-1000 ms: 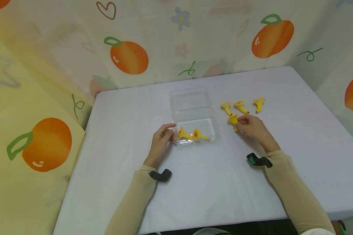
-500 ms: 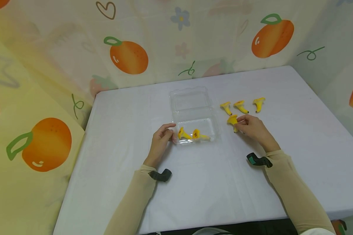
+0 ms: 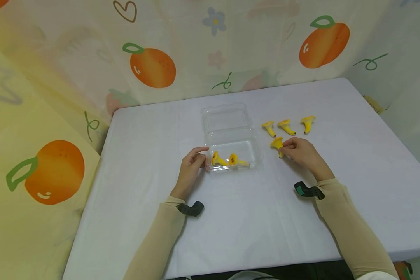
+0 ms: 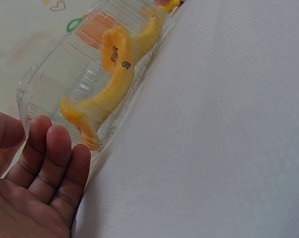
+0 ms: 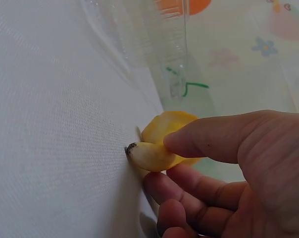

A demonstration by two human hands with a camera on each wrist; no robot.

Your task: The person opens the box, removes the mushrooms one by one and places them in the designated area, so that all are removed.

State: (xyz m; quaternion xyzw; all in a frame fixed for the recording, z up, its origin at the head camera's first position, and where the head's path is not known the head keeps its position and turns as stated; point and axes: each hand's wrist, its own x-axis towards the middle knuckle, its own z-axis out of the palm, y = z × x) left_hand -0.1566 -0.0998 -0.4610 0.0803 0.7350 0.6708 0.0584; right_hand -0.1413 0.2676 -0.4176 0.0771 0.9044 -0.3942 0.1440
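Note:
A clear plastic box [image 3: 231, 149] lies with its lid folded back, two yellow trumpet-shaped mushrooms [image 3: 218, 159] in its near half. My left hand [image 3: 190, 170] rests at the box's left edge, thumb and fingers around the rim in the left wrist view, fingertips [image 4: 58, 141] against the wall. To the right of the box, my right hand [image 3: 302, 154] pinches a yellow mushroom [image 3: 277, 143] by its stem between thumb and fingers. In the right wrist view this mushroom [image 5: 152, 157] has its dark stem tip close to the cloth.
Three more yellow mushrooms lie in a row beyond the right hand: one at the left [image 3: 269, 127], a middle one [image 3: 286, 126] and one at the right [image 3: 307, 123]. A white cloth [image 3: 252, 225] covers the table. Behind stands a fruit-patterned curtain [image 3: 189, 46].
Both hands have stayed in nearly the same place. The mushroom pinched in my right hand has shifted only very slightly.

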